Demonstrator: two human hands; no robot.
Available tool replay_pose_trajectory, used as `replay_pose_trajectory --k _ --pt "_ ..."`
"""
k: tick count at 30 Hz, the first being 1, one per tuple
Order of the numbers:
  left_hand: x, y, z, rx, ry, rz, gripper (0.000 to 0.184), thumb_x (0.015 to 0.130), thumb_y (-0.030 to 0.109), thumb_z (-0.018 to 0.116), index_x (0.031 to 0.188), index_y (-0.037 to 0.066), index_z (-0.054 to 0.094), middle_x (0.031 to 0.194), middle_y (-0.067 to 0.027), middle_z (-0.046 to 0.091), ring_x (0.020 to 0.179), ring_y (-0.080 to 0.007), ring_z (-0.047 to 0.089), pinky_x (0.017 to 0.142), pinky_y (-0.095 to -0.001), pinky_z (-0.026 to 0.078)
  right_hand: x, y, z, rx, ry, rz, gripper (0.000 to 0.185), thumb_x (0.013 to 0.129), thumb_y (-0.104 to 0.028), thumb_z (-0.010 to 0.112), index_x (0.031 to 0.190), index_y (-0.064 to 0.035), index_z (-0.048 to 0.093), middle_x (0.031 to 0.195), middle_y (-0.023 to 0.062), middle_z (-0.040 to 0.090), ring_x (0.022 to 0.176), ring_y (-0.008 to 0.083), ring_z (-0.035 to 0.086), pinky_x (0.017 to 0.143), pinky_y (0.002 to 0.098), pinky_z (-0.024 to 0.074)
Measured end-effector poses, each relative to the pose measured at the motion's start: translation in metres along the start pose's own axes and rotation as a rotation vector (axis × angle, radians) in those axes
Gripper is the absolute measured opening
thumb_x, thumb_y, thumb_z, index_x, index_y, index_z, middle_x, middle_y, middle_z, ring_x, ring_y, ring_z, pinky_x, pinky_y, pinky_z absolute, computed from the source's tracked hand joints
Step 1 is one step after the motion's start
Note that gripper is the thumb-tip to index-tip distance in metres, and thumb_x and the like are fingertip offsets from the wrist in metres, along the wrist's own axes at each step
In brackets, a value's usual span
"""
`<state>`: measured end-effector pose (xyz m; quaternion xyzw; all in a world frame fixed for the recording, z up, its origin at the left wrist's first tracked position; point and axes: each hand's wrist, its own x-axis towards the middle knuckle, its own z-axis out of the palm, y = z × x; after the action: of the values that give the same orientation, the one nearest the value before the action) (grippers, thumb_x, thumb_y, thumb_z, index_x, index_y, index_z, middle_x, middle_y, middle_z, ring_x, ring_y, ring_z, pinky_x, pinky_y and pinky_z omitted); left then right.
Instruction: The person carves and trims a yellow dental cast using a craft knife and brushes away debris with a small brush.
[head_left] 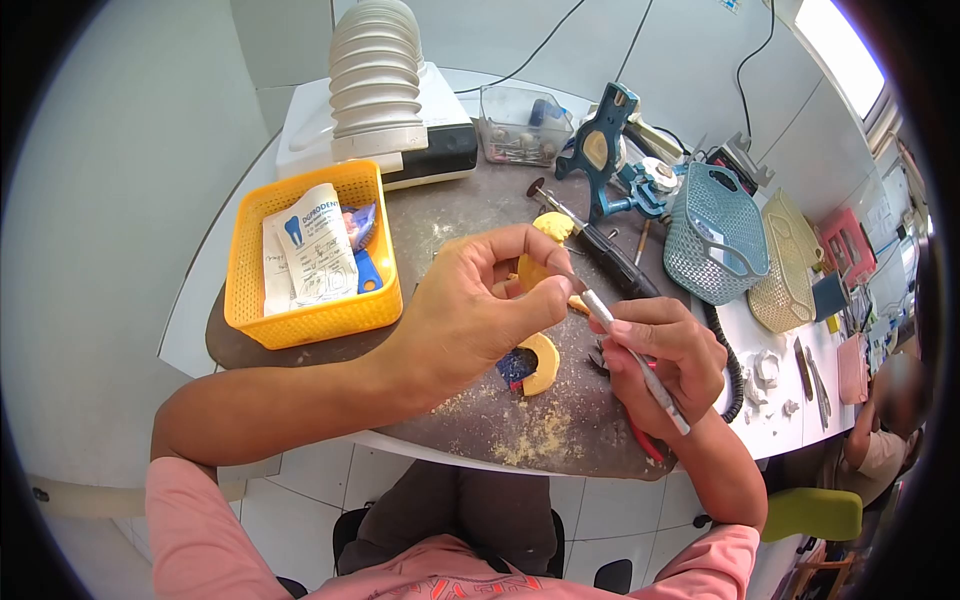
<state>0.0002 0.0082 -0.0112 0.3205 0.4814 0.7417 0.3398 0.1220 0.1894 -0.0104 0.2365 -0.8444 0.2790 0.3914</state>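
Note:
My right hand [668,362] grips a slim metal knife handle [655,385], its tip end angled up-left toward my other hand. The thumb and index finger of my left hand [485,300] are pinched close to that tip; whatever small piece they hold is mostly hidden. Yellow plaster [553,226] shows behind and between those fingers, and I cannot tell if it is held or lying on the bench. Below the hands lies a horseshoe-shaped yellow plaster piece [543,365] beside a small dark blue item. Red-handled pliers [645,440] lie partly under my right wrist.
Plaster dust covers the brown bench mat [450,200]. A yellow basket [310,325] holds a paper slip and packets. Behind are a rotary handpiece [615,255], a blue articulator [598,150], a clear bin [525,125] and a ribbed hose [375,85]. Baskets [715,235] and a seated person are right.

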Motion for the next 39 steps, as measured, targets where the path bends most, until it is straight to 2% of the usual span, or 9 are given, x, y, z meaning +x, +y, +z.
replay_pose_trajectory --k 9,18,22,25,30,39 --pt "0.003 0.0 -0.001 0.166 -0.011 0.118 0.012 0.089 0.003 0.062 0.101 0.002 0.059 0.108 -0.0042 0.057 0.101 -0.0081 0.054 0.094 -0.0265 0.044 -0.002 0.0 -0.001 0.029 -0.015 0.038 0.03 0.074 0.006 0.076 0.101 -0.0003 0.064 0.092 0.019 0.072 0.074 0.0231 0.071 0.06 0.0286 0.0548" --pt "0.003 0.003 -0.002 0.232 0.008 0.106 0.011 0.089 0.002 0.062 0.099 0.003 0.059 0.105 -0.0039 0.056 0.099 -0.0078 0.055 0.09 -0.0263 0.045 -0.003 0.001 -0.001 0.066 -0.033 0.071 0.029 0.077 0.005 0.075 0.102 0.0006 0.063 0.093 0.0202 0.072 0.077 0.0241 0.072 0.064 0.0294 0.0559" --pt "0.003 0.002 -0.005 0.232 0.034 0.106 0.009 0.09 0.005 0.064 0.098 0.004 0.059 0.103 -0.003 0.057 0.099 -0.0078 0.055 0.091 -0.0258 0.045 -0.003 -0.001 0.0 0.093 0.033 0.065 0.029 0.078 0.005 0.074 0.104 0.0008 0.062 0.093 0.0199 0.071 0.077 0.0235 0.072 0.064 0.0294 0.056" --pt "0.003 0.005 -0.007 0.188 0.048 0.02 0.011 0.091 0.008 0.065 0.101 0.005 0.061 0.104 -0.0032 0.06 0.1 -0.0085 0.056 0.093 -0.0257 0.044 -0.005 -0.001 0.0 0.114 0.1 0.05 0.03 0.079 0.005 0.074 0.106 0.0014 0.062 0.093 0.0201 0.071 0.077 0.0228 0.072 0.064 0.0286 0.0555" --pt "0.0 0.007 -0.001 0.095 0.016 0.024 0.018 0.092 0.011 0.067 0.108 0.003 0.064 0.11 -0.0044 0.064 0.103 -0.0101 0.057 0.096 -0.0275 0.043 -0.003 -0.001 -0.003 0.095 0.06 0.051 0.03 0.079 0.005 0.075 0.105 0.002 0.062 0.092 0.0205 0.071 0.076 0.0227 0.072 0.063 0.0278 0.055" --pt "0.0 0.007 -0.002 0.001 -0.021 -0.01 0.017 0.092 0.013 0.068 0.106 0.004 0.064 0.111 -0.0041 0.061 0.106 -0.0102 0.056 0.096 -0.0276 0.042 -0.002 -0.002 -0.003 0.078 0.036 0.04 0.03 0.077 0.003 0.077 0.104 0.0015 0.062 0.091 0.0202 0.072 0.076 0.023 0.072 0.062 0.0279 0.0554"
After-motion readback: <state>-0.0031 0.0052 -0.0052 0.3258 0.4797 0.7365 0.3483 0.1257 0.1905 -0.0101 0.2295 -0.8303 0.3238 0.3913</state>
